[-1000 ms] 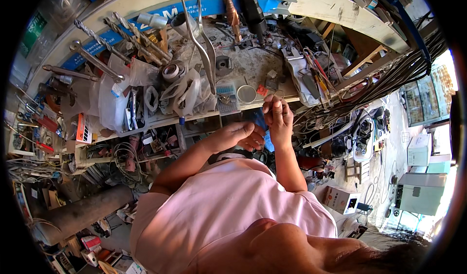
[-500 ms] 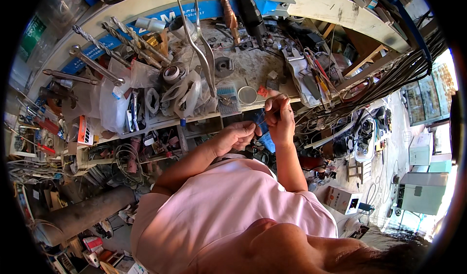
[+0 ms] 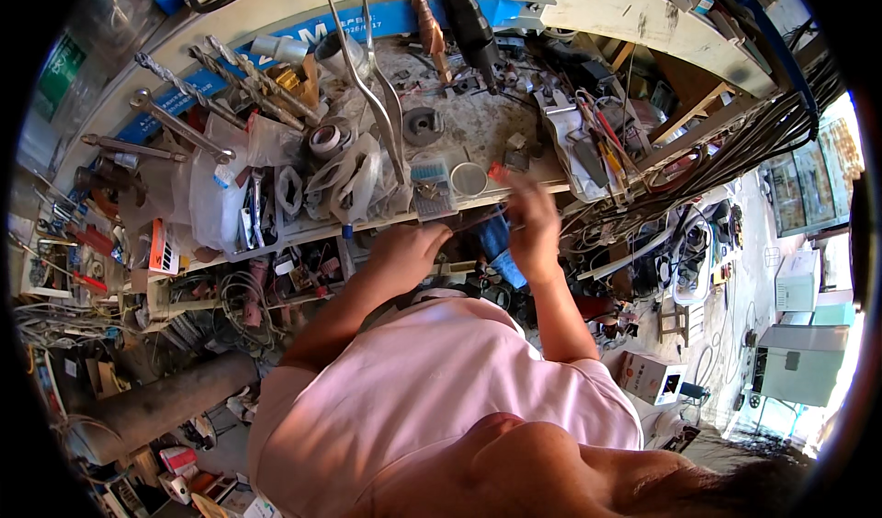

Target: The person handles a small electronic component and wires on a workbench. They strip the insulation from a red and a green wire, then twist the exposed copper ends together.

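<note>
My left hand [image 3: 407, 252] is closed on a thin strand [image 3: 478, 221], possibly wire, which runs across to my right hand [image 3: 533, 228]. The fingers of my right hand are smeared by motion, so their grip is unclear. Both hands are in front of the bench's edge, below a clear parts box [image 3: 432, 190], a round metal ring [image 3: 469, 179] and a small red piece [image 3: 496, 170]. A blue cloth-like item [image 3: 505, 265] hangs behind and between my hands.
Long metal tongs [image 3: 386, 118], drill bits [image 3: 179, 81] and plastic bags [image 3: 220, 196] crowd the bench [image 3: 469, 123]. A hand-tool tray [image 3: 570, 150] and dark cables [image 3: 735, 169] lie right. A large pipe [image 3: 156, 398] is lower left; boxes [image 3: 648, 375] stand on the floor [image 3: 707, 334].
My hands have moved apart, the left one leftward and up, the right one slightly rightward and blurred. The thin strand now stretches over a wider gap between them.
</note>
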The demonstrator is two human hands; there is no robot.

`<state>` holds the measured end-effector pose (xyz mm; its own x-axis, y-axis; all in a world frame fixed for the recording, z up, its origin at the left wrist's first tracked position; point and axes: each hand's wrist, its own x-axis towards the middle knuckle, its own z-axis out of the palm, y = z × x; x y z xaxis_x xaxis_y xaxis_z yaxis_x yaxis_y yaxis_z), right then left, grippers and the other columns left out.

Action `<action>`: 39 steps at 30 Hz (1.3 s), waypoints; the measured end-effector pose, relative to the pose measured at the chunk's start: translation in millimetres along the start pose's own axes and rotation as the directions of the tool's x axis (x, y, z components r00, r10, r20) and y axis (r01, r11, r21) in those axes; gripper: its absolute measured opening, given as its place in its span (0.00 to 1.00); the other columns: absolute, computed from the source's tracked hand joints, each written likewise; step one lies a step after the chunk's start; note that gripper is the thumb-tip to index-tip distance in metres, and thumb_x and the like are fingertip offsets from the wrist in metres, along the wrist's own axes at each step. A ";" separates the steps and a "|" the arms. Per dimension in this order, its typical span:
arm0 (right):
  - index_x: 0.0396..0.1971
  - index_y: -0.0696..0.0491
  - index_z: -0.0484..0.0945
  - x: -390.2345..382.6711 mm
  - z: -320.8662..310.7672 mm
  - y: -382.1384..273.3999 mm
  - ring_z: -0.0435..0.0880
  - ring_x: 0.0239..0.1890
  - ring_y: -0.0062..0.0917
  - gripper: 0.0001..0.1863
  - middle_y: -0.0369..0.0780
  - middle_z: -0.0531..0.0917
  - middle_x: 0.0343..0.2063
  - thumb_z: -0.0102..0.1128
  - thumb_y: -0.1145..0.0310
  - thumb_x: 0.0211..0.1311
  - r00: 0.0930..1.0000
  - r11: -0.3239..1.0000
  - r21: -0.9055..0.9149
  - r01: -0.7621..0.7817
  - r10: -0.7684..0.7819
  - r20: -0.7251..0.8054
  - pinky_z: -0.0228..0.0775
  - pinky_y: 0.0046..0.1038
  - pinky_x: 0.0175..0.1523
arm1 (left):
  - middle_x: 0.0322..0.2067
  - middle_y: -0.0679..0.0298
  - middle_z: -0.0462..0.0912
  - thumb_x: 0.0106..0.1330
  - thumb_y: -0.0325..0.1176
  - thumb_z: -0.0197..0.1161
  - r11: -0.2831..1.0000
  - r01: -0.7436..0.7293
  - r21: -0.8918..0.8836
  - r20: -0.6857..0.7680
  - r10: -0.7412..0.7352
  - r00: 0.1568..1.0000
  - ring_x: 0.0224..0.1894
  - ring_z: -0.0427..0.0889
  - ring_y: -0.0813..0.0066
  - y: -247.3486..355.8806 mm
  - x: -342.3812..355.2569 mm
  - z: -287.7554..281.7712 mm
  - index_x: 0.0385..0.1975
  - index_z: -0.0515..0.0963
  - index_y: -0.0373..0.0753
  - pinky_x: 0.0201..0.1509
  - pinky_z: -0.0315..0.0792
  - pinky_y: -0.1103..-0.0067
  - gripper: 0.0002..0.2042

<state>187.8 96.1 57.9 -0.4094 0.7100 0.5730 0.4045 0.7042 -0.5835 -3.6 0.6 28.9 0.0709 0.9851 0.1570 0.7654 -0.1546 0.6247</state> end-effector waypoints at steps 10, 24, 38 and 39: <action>0.34 0.54 0.76 -11.4 12.9 1.8 0.81 0.28 0.35 0.10 0.40 0.79 0.23 0.58 0.75 0.48 0.835 0.955 -0.016 0.295 -0.249 0.491 0.71 0.33 0.35 | 0.24 0.56 0.80 0.61 0.32 0.55 0.987 -0.085 0.139 0.045 0.080 0.996 0.28 0.80 0.54 18.6 7.8 -39.0 0.29 0.74 0.40 0.29 0.71 0.65 0.04; 0.31 0.57 0.75 -12.2 24.4 -22.6 0.79 0.25 0.39 0.07 0.44 0.78 0.22 0.52 0.83 0.53 0.998 0.945 0.324 -0.049 0.057 -0.016 0.70 0.30 0.31 | 0.22 0.55 0.77 0.66 0.30 0.54 0.970 -0.115 -0.215 -0.426 0.013 0.905 0.26 0.79 0.55 39.0 15.7 7.9 0.29 0.73 0.37 0.26 0.69 0.67 0.05; 0.31 0.56 0.70 -8.6 36.2 -5.6 0.59 0.21 0.11 0.15 0.30 0.67 0.18 0.43 0.61 0.72 0.894 0.631 0.728 -0.267 0.444 -0.057 0.53 0.16 0.26 | 0.21 0.71 0.71 0.73 0.38 0.45 0.746 0.052 -0.664 -0.042 -0.107 0.993 0.24 0.68 0.85 19.5 21.5 -3.8 0.35 0.75 0.36 0.29 0.65 0.84 0.14; 0.30 0.55 0.70 -14.2 40.5 -6.1 0.57 0.20 0.11 0.15 0.29 0.65 0.17 0.42 0.60 0.73 0.875 0.572 0.769 -0.286 0.483 -0.035 0.51 0.16 0.25 | 0.23 0.71 0.72 0.74 0.38 0.45 0.780 0.043 -0.624 -0.055 -0.099 0.994 0.25 0.68 0.86 19.6 22.5 -3.5 0.35 0.75 0.36 0.30 0.65 0.85 0.14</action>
<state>158.0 81.5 30.0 -0.1344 0.9616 0.2393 -0.2803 0.1947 -0.9400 10.8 19.4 47.3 -0.0410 0.9898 0.1362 0.2011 -0.1254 0.9715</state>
